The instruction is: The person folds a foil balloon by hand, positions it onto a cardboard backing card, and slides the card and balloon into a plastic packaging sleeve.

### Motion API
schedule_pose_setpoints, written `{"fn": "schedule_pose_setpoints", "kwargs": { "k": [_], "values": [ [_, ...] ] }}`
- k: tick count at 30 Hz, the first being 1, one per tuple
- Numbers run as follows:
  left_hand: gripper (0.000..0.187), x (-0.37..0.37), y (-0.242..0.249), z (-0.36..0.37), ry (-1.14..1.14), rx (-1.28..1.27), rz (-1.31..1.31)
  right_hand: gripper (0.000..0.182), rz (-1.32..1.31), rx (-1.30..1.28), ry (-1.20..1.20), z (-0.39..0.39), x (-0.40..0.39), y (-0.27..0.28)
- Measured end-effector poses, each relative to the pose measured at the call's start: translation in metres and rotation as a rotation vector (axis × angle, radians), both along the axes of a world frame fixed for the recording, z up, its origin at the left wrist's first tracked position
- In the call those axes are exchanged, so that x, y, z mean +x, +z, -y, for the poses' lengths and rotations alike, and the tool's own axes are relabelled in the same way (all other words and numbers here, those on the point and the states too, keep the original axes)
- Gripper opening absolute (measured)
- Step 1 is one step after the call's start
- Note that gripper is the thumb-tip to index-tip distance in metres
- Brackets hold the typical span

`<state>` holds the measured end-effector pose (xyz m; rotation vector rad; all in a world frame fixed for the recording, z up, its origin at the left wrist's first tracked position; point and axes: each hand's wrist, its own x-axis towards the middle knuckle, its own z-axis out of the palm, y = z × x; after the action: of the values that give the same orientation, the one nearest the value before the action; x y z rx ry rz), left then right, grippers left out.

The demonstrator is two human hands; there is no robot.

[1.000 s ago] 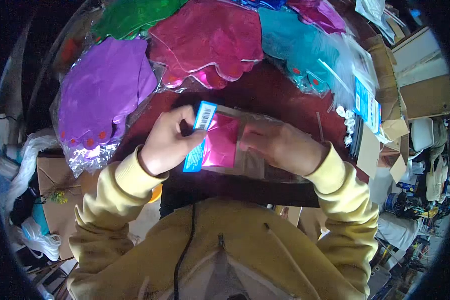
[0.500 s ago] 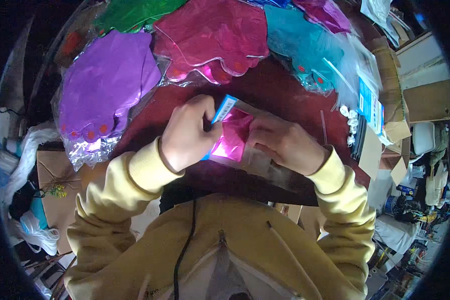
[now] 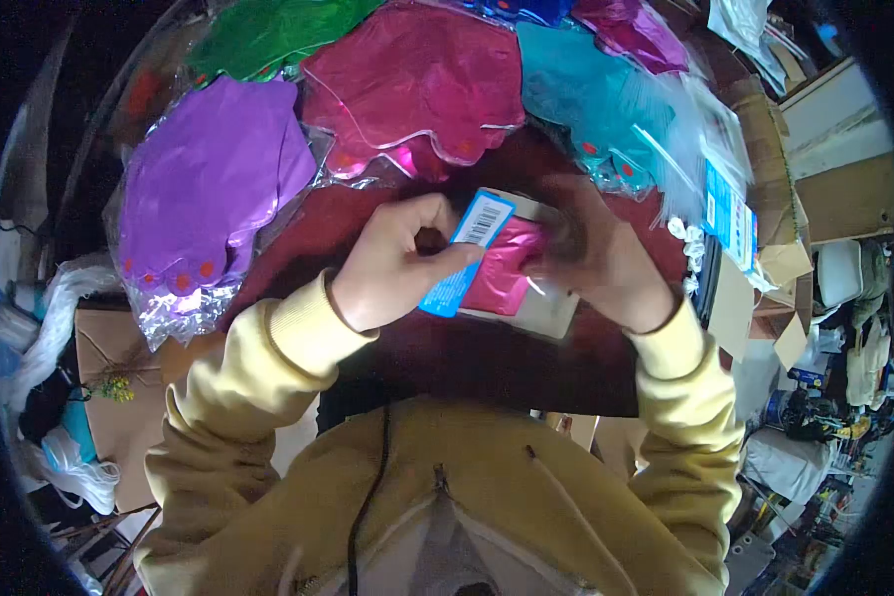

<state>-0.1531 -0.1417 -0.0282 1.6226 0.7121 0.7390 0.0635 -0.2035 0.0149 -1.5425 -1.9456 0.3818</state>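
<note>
My left hand (image 3: 397, 258) pinches the blue barcode card (image 3: 472, 248) at the left end of a clear plastic packet (image 3: 558, 310). Inside the packet lies folded shiny pink foil (image 3: 500, 278). My right hand (image 3: 616, 263) is at the packet's right side, its fingers smeared by motion, so their grip does not show. A short white strip (image 3: 535, 285) shows beside those fingertips. The packet is above the dark red table (image 3: 586, 368), near its front edge.
Flat foil balloons lie beyond my hands: purple (image 3: 204, 179), dark pink (image 3: 417, 84), teal (image 3: 591, 89) and green (image 3: 278, 35). On the right are clear straws (image 3: 670, 109), white ribbon coils (image 3: 690, 243), a blue-and-white package (image 3: 730, 214) and an open cardboard box (image 3: 785, 258).
The packet and both hands have shifted to the right, and the blue card now faces up more fully. My right hand has moved quickly and is blurred.
</note>
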Motion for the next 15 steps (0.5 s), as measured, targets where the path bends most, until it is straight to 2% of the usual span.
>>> {"fn": "schedule_pose_setpoints", "kwargs": {
  "k": [2, 6, 11, 15],
  "values": [
    [0.022, 0.006, 0.004, -0.009, -0.001, 0.081, -0.011, 0.029, -0.189, -0.421, 0.017, -0.006, 0.015, 0.012],
    [0.017, 0.013, 0.008, -0.035, -0.141, 0.093, -0.12, 0.031, -0.093, -0.506, 0.023, -0.019, 0.023, 0.018],
    [0.017, 0.014, -0.003, -0.045, -0.197, -0.092, -0.065, 0.028, -0.114, -0.535, 0.004, -0.023, 0.014, 0.019],
    [0.018, 0.015, -0.006, -0.042, -0.235, -0.171, 0.018, 0.029, -0.05, -0.435, 0.073, -0.029, 0.002, 0.023]
  ]
}}
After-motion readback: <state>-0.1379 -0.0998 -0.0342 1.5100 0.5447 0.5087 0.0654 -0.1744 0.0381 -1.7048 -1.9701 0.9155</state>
